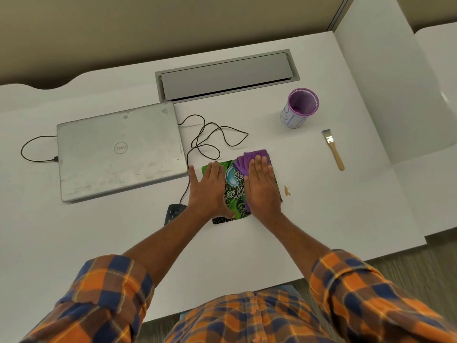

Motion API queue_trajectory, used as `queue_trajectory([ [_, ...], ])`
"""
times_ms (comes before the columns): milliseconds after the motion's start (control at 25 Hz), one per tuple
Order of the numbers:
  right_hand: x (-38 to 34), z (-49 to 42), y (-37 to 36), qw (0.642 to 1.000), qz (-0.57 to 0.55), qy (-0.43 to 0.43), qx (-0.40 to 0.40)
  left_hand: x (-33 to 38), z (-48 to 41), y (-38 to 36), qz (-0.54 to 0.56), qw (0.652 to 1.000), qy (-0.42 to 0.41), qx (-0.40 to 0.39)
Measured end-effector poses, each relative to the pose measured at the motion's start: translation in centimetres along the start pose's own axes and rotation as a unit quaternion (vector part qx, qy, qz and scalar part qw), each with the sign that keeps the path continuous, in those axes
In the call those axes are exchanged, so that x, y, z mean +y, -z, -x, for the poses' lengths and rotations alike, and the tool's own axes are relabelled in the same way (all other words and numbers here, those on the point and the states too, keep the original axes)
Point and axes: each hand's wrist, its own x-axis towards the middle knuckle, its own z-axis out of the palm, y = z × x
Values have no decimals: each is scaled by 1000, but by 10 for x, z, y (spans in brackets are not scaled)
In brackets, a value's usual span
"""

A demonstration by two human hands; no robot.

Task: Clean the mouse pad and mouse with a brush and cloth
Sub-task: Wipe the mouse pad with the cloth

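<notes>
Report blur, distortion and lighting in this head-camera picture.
Head view, edges: the wide-angle lens bows the desk outline. Head view, centre: sharp, with lettering legible on the mouse pad and the laptop. Head view, bottom: motion blur smears the plaid sleeves. Head view overall: soft, even light, faint shadows only.

Both arms are reaching forward from rolled orange-and-blue plaid sleeves (pixel 108 288), bare forearms converging toward the middle. The left hand (pixel 209 186) is lying palm down, fingers straight and together, thumb spread out to the left, pressing on the green-and-black printed mouse pad (pixel 235 194). The right hand (pixel 261 186), just beside it, is lying equally flat, fingers extended forward, pressing on the folded purple cloth (pixel 247 162). A narrow gap is separating the two hands.
</notes>
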Motion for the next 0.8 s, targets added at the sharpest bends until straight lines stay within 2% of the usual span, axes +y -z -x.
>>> queue_trajectory([
  [120,-4,16,-9,999,5,47,19,-2,0,-1,-1,1000,-2,-7],
  [240,-11,17,-11,998,7,59,21,-4,2,-1,7,1000,-19,1],
  [360,-10,16,-8,998,-7,61,32,-29,-6,16,126,991,-48,-9],
  [480,-13,14,-6,996,-20,80,25,-64,-15,42,219,971,-76,-63],
  [680,-31,-1,-11,985,-25,168,-21,-71,-17,52,221,968,-92,-70],
  [800,-38,-6,-14,980,-44,191,-37,-75,-19,53,232,965,-98,-71],
])
